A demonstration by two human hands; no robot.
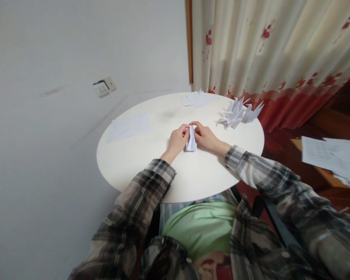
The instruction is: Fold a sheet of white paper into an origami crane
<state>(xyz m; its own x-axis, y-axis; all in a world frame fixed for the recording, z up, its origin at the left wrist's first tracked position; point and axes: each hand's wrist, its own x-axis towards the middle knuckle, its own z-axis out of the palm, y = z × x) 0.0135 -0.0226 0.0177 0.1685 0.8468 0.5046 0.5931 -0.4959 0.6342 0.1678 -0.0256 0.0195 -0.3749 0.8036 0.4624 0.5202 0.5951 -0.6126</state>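
Observation:
Between my two hands, a narrow piece of folded white paper (191, 143) stands a little way in from the near side of the round white table (204, 175). My left hand (179, 138) pinches its left edge with the fingers curled. On the other side my right hand (203, 135) grips the upper right edge, with its index finger bent over the top. The fingertips partly hide the upper end of the paper. Its lower end shows several creased layers.
Folded paper cranes (236, 113) cluster at the table's right rim. Paper pieces (196, 99) lie at the far edge, and a flat white sheet (130, 127) at the left. A wall socket (101, 89) is beyond. Printed papers (328, 153) rest on wooden furniture at right, below the curtain (239, 46).

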